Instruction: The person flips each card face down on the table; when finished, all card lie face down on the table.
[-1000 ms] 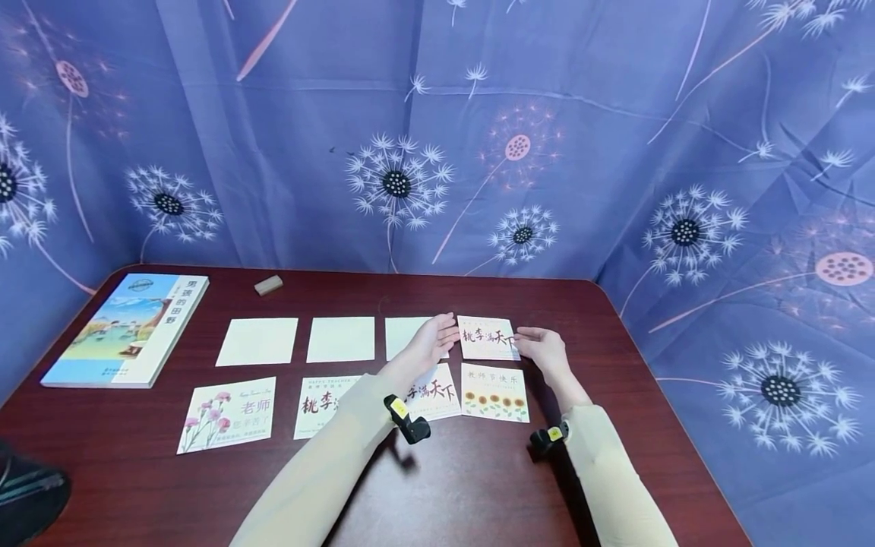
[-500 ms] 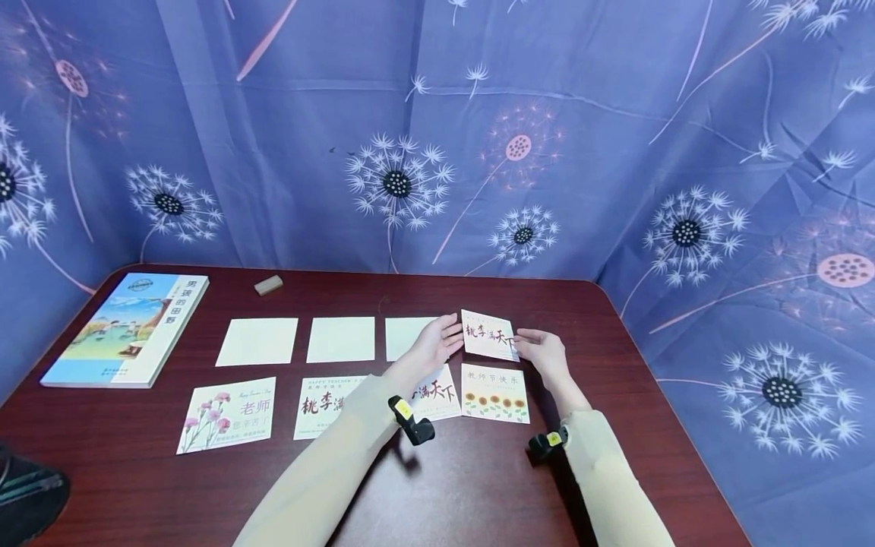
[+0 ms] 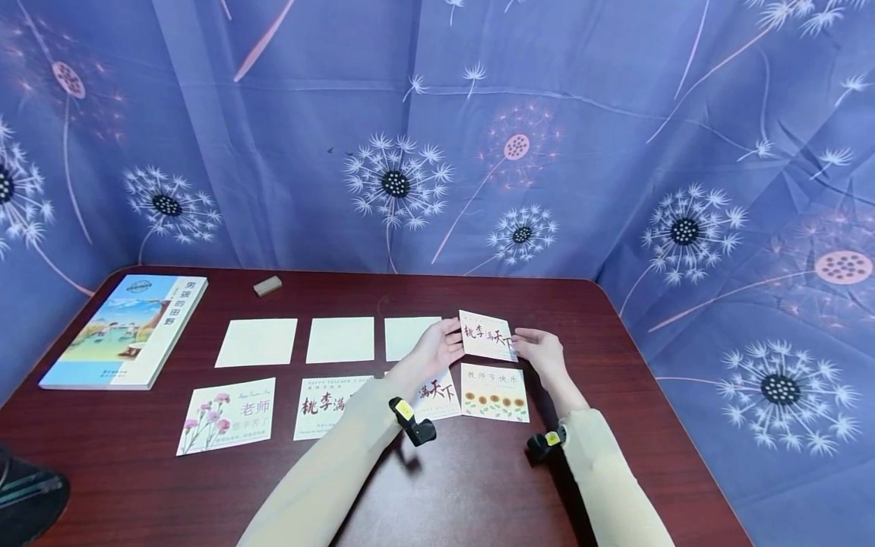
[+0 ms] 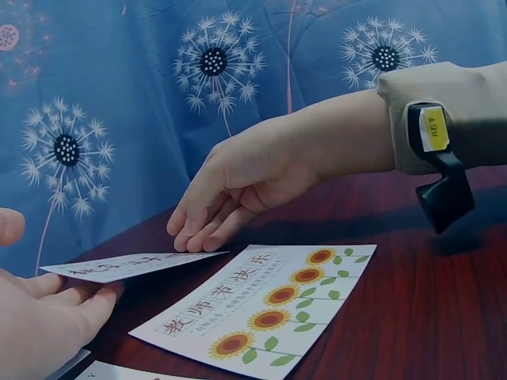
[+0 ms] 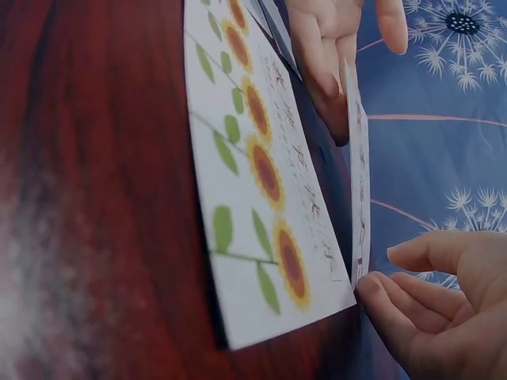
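Note:
A square greeting card (image 3: 487, 336) with dark red Chinese characters is raised at its left side in the far row. My left hand (image 3: 434, 351) supports that side; in the left wrist view its fingers (image 4: 91, 305) lie beneath the card, with the thumb apart above. My right hand (image 3: 541, 354) touches the right edge with its fingertips, and the right wrist view shows its thumb (image 5: 412, 253) apart from the card. Just in front lies a sunflower card (image 3: 495, 392). A matching red-lettered card (image 3: 440, 396) is partly covered by my left arm.
Farther left lie another red-lettered card (image 3: 321, 410) and a carnation card (image 3: 227, 416). Three blank cards (image 3: 257, 342) make up the rest of the far row. A book (image 3: 130, 330) and a small eraser-like block (image 3: 267, 286) are at the back left; a dark object (image 3: 27, 494) stands front left.
The card between my hands lay flatter one second ago; its left side has since risen and tilted. My left hand has shifted slightly right with it, while the right hand has barely moved.

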Tool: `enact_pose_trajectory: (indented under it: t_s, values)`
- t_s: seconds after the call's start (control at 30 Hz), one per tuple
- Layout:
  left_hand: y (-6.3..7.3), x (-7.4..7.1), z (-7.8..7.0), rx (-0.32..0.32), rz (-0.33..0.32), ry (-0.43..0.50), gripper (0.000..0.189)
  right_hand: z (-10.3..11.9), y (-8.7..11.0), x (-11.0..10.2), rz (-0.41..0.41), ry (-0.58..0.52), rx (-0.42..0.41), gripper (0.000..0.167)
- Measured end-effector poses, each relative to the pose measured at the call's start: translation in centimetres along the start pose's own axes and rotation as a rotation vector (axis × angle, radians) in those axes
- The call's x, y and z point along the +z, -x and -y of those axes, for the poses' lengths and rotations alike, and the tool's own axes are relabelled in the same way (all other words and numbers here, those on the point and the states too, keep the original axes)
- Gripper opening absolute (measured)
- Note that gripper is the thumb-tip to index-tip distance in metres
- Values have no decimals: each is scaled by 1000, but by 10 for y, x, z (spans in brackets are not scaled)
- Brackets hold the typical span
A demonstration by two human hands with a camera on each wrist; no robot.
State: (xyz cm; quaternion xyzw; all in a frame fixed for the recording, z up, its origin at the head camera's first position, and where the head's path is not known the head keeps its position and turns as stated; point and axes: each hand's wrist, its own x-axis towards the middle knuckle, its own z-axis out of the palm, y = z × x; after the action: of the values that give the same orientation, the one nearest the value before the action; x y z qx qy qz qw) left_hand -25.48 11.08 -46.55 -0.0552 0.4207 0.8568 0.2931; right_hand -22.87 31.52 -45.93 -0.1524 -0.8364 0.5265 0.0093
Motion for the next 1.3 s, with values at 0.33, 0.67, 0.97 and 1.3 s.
enact_pose_trajectory:
  t_s: [0.33, 0.67, 0.97, 1.3]
  values:
    - [-2, 0, 0, 19, 19, 44, 59, 41, 9, 20, 122, 11, -121, 41]
    - [2, 1, -5, 23, 51, 57, 58, 52, 10, 37, 167, 31, -111, 41]
    - [9, 8, -14, 46, 83, 78, 58, 60, 14, 34, 161, -13, -152, 42]
    - [27, 22, -29, 156, 157, -54, 55, 78, 19, 26, 117, -138, -239, 45]
